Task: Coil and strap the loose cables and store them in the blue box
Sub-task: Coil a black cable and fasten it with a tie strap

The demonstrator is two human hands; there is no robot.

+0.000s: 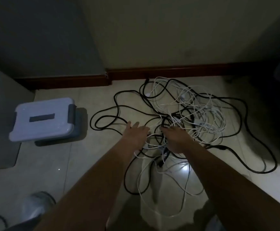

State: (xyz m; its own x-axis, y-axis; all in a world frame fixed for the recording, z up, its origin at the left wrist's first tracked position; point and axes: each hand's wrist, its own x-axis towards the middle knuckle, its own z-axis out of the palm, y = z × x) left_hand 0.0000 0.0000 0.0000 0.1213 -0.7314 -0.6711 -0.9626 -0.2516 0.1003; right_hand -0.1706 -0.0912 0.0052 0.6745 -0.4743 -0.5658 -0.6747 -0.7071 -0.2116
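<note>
1. Shoe (35, 205), grey and blurred, at 7 o'clock in the frame on the tiled floor (55, 164).
2. Cable tangle (177, 117), loose and uncoiled on the floor. Its strands run from 6 o'clock of the hands, beneath both, out to 12 and 3 o'clock.
3. Left hand (136, 134), palm down, fingers straight and spread, over the tangle's 9 o'clock edge and holding nothing.
4. Right hand (176, 139), palm down, just beside the left hand but apart from it. Its fingers reach in among the strands. Too blurred to tell whether they pinch one.
5. Black cable (221, 147), thick, looping wide at 3 o'clock of the right hand.
6. White cables (207, 112), thin, massed at 1 o'clock of the right hand.
7. Blue box (79, 124), lid (40, 130) on, at 9 o'clock of the left hand, well apart from it.
8. Skirting board (169, 70), dark wood, at 12 o'clock, just beyond the tangle.
</note>
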